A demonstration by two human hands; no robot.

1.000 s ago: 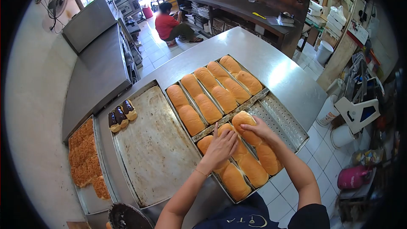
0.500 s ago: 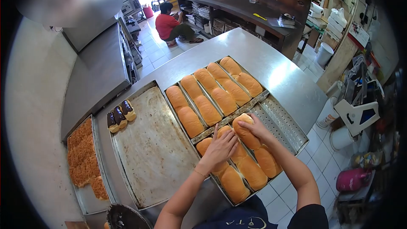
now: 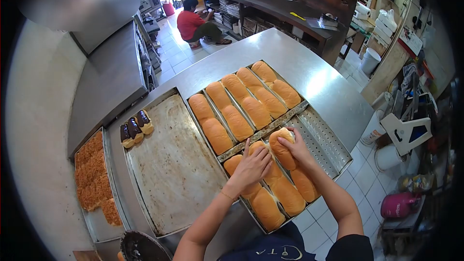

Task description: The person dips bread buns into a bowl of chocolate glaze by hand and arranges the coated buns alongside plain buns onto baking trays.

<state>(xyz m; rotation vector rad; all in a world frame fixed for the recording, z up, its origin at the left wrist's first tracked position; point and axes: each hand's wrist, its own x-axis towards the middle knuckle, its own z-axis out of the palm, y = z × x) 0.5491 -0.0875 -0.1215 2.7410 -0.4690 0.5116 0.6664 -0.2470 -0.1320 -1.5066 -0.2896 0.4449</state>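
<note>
Golden bread rolls (image 3: 235,123) lie in rows in a metal pan (image 3: 316,137) with long channels, part of which is perforated and bare. My right hand (image 3: 298,147) is wrapped round the upper end of a bread roll (image 3: 282,147), which leans at the edge of the filled rows. Just to its left, my left hand (image 3: 252,166) rests on neighbouring rolls with its fingers spread. The fingertips of my left hand touch the top of one roll. Left of the pan, chocolate-topped buns (image 3: 136,128) sit on a stained flat tray (image 3: 176,164).
At the far left is a tray of brown-topped buns (image 3: 96,179). A dark bowl (image 3: 141,247) stands at the front edge. A person in a red top (image 3: 191,23) squats by the shelves across the room. Buckets (image 3: 369,62) and a pink gas cylinder (image 3: 398,204) stand on the right.
My right hand has shifted slightly to the right with the roll, which is now tilted a little away from its neighbour. My left hand has barely moved.
</note>
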